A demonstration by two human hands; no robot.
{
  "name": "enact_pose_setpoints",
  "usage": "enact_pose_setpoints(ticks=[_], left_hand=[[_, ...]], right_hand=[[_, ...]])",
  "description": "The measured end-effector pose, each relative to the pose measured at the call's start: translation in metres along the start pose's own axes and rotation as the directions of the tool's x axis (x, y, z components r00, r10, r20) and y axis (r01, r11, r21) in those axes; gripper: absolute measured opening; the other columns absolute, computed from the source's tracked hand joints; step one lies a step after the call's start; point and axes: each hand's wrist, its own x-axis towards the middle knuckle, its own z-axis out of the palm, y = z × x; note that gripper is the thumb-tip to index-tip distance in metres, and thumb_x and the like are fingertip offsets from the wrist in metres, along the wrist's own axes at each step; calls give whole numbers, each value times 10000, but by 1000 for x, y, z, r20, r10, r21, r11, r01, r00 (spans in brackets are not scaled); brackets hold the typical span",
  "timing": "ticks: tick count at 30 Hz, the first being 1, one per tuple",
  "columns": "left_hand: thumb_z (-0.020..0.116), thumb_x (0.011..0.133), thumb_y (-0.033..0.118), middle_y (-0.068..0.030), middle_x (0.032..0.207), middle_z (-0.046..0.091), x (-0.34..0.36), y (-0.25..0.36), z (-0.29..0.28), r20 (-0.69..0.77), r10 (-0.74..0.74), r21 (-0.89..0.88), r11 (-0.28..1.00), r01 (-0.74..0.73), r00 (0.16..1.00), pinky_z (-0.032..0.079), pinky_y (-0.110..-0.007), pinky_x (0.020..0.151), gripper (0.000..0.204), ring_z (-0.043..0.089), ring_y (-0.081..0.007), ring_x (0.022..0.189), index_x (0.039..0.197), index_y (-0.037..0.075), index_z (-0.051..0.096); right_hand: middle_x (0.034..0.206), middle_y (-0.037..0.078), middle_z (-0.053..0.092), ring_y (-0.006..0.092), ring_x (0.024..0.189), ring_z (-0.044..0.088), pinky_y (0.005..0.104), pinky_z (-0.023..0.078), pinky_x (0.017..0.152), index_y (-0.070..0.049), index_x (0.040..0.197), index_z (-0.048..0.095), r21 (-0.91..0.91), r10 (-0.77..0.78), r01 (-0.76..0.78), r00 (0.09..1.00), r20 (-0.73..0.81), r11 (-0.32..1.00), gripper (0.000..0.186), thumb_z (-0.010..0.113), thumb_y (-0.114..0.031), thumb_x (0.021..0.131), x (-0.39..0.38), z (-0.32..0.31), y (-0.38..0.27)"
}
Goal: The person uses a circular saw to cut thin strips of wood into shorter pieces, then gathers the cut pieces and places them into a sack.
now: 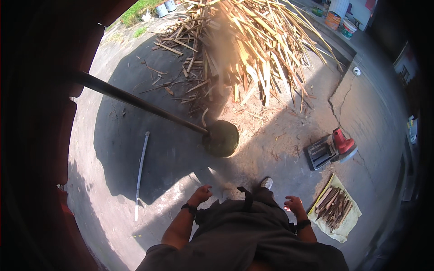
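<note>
My left hand (200, 195) hangs beside my waist with its fingers loosely bent, and nothing shows in it. On the other side, my right hand (294, 205) is held low with its fingers slightly apart and also bears nothing visible. Closest to the right hand is a pale yellow sack (352, 226) on the ground, with a bundle of short wooden sticks (333, 207) lying on it. Beyond the sack stands a red cut-off saw (343, 143) on a dark base (320, 153). Neither hand touches any of these.
A big heap of long wood strips (266, 49) covers the ground ahead. Before me, a dark pole (140, 103) rises from a round base (224, 139). A thin pale rod (141, 176) lies at left. Buckets (333, 20) stand far right; a crack (334, 110) crosses the concrete.
</note>
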Motion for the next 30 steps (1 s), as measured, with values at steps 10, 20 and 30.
enact_pose_setpoints(ticks=[10,20,30], left_hand=[[579,735,180,-152,804,627,-10,-10,3,3,-82,-46,996,82,997,490,-352,692,410,618,-258,766,1104,6,532],[600,745,180,-130,839,639,-12,-21,-1,17,-76,37,997,75,997,490,-322,723,448,617,-215,785,1144,-2,510],[606,741,201,-160,830,642,7,-8,6,95,-171,33,985,168,981,501,-350,695,433,631,-262,775,1125,18,526]], right_hand=[[834,160,645,214,655,646,319,526,533,19,1106,567,-45,-25,26,999,20,999,372,586,-44,740,7,3,11],[848,175,644,217,652,643,322,537,552,39,1089,574,-26,-83,83,997,-9,996,395,603,-54,706,11,12,17],[875,179,646,205,705,643,319,546,590,55,1115,558,-30,45,-44,999,8,999,415,609,-43,714,21,-16,20]])
